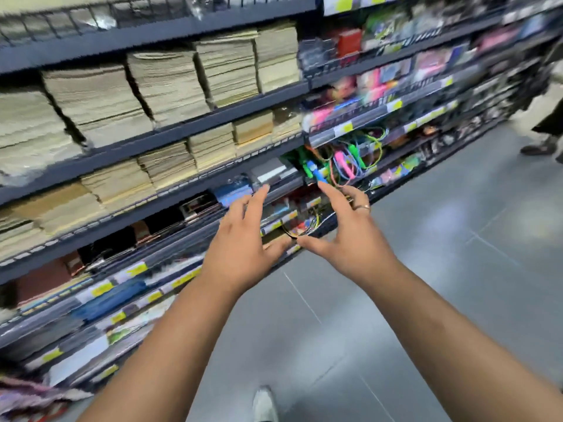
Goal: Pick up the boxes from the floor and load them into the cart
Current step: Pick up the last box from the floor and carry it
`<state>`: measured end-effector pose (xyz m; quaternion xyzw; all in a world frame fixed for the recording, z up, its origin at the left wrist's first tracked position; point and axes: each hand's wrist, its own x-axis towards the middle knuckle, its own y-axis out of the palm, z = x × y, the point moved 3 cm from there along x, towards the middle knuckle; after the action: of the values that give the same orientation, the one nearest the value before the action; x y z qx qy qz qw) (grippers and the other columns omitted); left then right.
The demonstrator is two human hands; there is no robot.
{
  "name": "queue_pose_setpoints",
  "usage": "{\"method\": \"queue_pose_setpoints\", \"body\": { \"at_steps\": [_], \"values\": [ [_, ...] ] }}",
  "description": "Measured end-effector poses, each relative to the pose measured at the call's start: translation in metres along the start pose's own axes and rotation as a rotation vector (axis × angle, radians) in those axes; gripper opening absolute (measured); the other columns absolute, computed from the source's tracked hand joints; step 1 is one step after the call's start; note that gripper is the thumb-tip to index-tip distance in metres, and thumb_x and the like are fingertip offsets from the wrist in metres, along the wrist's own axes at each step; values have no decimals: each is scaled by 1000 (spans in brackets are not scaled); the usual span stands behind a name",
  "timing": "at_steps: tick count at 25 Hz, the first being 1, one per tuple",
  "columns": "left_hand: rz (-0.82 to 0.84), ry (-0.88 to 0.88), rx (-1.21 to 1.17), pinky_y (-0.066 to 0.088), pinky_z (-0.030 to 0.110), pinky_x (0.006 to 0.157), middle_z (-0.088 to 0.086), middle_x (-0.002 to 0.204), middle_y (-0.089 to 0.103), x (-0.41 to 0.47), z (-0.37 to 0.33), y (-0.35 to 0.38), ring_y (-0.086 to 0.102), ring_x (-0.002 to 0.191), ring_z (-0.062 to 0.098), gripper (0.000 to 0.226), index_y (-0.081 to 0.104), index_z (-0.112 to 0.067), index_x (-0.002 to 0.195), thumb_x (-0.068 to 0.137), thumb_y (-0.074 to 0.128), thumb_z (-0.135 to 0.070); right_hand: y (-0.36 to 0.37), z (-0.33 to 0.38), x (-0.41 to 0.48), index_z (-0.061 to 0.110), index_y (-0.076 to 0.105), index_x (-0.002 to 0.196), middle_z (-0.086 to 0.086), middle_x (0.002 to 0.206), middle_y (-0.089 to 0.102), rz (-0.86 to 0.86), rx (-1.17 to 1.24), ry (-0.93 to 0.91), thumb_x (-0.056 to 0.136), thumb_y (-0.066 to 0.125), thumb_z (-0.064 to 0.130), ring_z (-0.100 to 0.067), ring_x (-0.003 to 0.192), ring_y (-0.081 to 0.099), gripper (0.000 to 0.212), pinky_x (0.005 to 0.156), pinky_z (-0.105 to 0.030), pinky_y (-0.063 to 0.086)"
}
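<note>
a long run of dark metal shelving fills the left and top of the view, smeared by blur. grey floor takes up the lower right, and the part of it that shows has no boxes on it. no cart shows anywhere either. so the task's things are both out of view, and nothing here tells how many boxes are already loaded or how many are left.

the shelves on the left hold stacks of tan paper goods. further right hang bright coloured cords among small packets too blurred to name.

both bare arms reach forward at mid-height, toward the shelf front and not down to the floor. the left hand is spread, fingers straight and apart, holding nothing. the right hand is the same, fingers fanned and empty, with its thumb tip just beside the left thumb. the two hands frame a gap between them, as if ready to take something by both sides, but there is nothing in that gap.

my reading is that this is a moment between boxes, hands free, with the next step being to find a box on the floor and bend for it. it could just as well be before the first one.

another person stands at the far right edge. the wearer's own pale shoe shows at the bottom. a thin ring sits on a right-hand finger.
</note>
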<state>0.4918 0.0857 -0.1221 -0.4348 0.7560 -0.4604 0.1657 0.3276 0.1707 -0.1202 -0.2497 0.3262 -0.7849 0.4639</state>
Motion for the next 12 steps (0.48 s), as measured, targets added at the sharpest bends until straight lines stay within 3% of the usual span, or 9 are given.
{"method": "queue_pose_setpoints", "body": {
  "at_steps": [4, 12],
  "values": [
    [131, 198, -45, 33, 42, 111, 1, 151, 27, 85, -36, 36, 30, 139, 23, 89, 13, -37, 150, 80, 65, -53, -39, -45, 29, 47, 25, 145, 0, 151, 17, -121, -67, 145, 70, 79, 48, -23, 127, 45, 92, 96, -34, 44],
    [344, 529, -52, 27, 42, 114, 9, 150, 28, 193, -165, 142, 30, 138, 30, 90, 18, -31, 151, 79, 65, -56, -136, -168, 30, 45, 22, 147, -2, 155, 14, -292, -115, 519, 73, 76, 49, -25, 138, 33, 92, 106, -35, 36]
  ]
}}
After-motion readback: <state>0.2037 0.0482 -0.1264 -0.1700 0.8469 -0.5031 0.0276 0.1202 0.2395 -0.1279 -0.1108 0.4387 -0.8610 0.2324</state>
